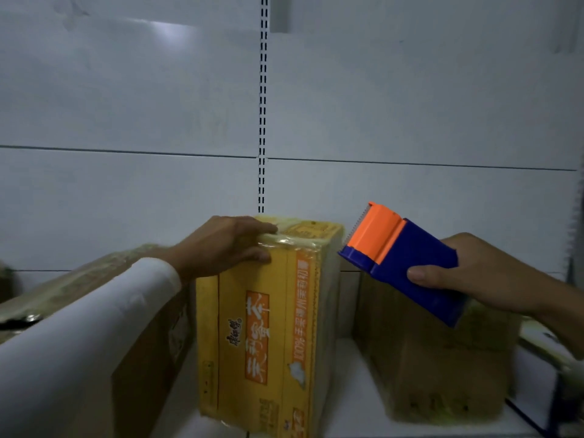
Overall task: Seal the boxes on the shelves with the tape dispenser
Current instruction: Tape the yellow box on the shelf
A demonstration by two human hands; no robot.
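A tall yellow box (262,336) with orange print stands upright on the white shelf (347,390), its top wrapped in clear tape. My left hand (227,245) grips its upper left corner, fingers over the top edge and thumb on the front face. My right hand (486,273) holds a blue tape dispenser (407,263) with an orange cutter head, raised in the air to the right of the yellow box, its toothed blade pointing up and left. The dispenser touches no box.
A brown cardboard box (442,358) stands below the dispenser at the right. A larger brown box (94,311) sits at the left, partly behind my white sleeve. The grey back panel (158,121) with a slotted upright (263,121) rises behind.
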